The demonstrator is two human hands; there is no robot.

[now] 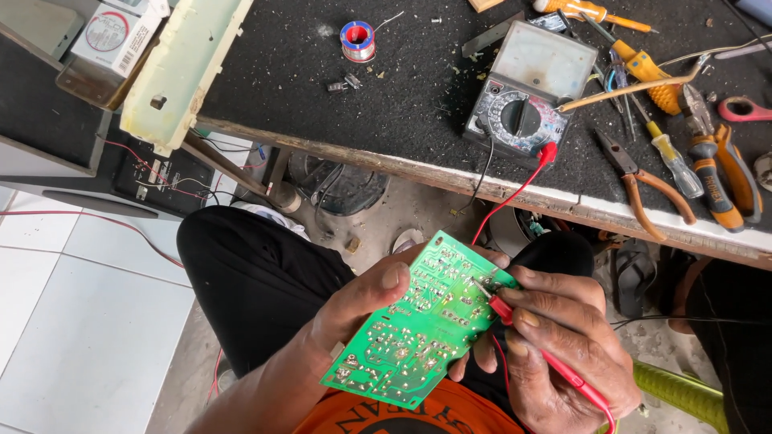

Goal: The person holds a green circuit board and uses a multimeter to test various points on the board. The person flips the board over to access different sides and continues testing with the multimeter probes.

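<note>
One green circuit board (pixel 418 321), one red probe (pixel 515 321), two hands' grip.

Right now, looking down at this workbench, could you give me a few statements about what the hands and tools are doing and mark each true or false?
1. The left hand holds a green circuit board with its solder side up. True.
2. The right hand presses a black probe to the board. False: the probe is red.
3. An analog multimeter lies on the dark bench top. True.
4. The pliers are in the right hand. False: they lie on the bench, right of the multimeter.
5. A spool of solder wire sits on the bench. True.
</note>
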